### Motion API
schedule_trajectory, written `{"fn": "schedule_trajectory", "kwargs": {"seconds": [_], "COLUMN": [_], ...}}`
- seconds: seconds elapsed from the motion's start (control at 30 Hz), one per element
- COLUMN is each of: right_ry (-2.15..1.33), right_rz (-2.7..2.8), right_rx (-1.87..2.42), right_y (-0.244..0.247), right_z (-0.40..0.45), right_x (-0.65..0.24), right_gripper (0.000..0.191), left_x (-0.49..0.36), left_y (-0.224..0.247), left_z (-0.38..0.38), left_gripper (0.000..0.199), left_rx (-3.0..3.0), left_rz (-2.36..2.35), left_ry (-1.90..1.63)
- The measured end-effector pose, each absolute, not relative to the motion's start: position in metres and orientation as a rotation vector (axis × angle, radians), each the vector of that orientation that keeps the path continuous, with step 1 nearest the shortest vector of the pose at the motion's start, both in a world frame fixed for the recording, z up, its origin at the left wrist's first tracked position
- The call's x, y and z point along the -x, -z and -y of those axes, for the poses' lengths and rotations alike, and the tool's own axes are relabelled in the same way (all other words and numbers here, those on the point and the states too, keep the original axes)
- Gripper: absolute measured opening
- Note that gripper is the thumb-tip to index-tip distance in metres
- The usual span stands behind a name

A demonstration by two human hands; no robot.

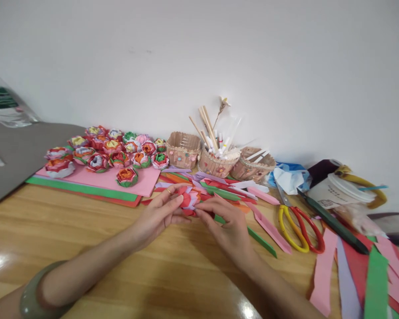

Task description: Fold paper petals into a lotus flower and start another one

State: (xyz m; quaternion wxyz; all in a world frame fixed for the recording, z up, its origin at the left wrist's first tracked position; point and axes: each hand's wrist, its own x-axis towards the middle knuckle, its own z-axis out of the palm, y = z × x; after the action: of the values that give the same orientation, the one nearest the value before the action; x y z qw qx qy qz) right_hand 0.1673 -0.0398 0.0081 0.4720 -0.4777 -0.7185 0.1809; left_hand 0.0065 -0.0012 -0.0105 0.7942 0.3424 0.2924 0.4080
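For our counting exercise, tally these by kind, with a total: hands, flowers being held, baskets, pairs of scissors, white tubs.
Hands: 2
Held flower: 1
Baskets: 3
Scissors: 1 pair
White tub: 1
Total: 8

a: where does this view look from?
b: the person's head, above the near side of the table (119, 252), facing forward and down.
a: how far does it reach?
b: beyond the table's back edge to the pale wall (119, 57), which fills the upper part. that edge, partly hidden, slopes lower toward the right.
a: and how near is it?
b: close: the forearms enter from below, and the left hand (162, 209) and right hand (228, 223) sit nearer than the back edge.
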Motion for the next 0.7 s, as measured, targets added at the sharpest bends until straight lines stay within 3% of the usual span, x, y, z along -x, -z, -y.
{"fn": "schedule_trajectory", "kwargs": {"seconds": [0.43, 0.57, 0.7], "right_ry": [0.228, 0.229, 0.144], "right_rz": [1.995, 1.966, 1.993], "right_rx": [1.016, 1.049, 0.988], "right_y": [0.004, 0.003, -0.003], "right_z": [0.049, 0.049, 0.05], "right_x": [-0.171, -0.173, -0.174], "right_gripper": [0.043, 0.045, 0.038], "left_x": [-0.007, -0.005, -0.001], "left_y": [0.002, 0.004, 0.004], "left_z": [0.005, 0.004, 0.003], "left_gripper": [0.026, 0.026, 0.039], "left_rx": [-0.585, -0.605, -0.66], "left_rz": [-0.589, -0.539, -0.442], "left_ry": [-0.947, -0.915, -0.854]}}
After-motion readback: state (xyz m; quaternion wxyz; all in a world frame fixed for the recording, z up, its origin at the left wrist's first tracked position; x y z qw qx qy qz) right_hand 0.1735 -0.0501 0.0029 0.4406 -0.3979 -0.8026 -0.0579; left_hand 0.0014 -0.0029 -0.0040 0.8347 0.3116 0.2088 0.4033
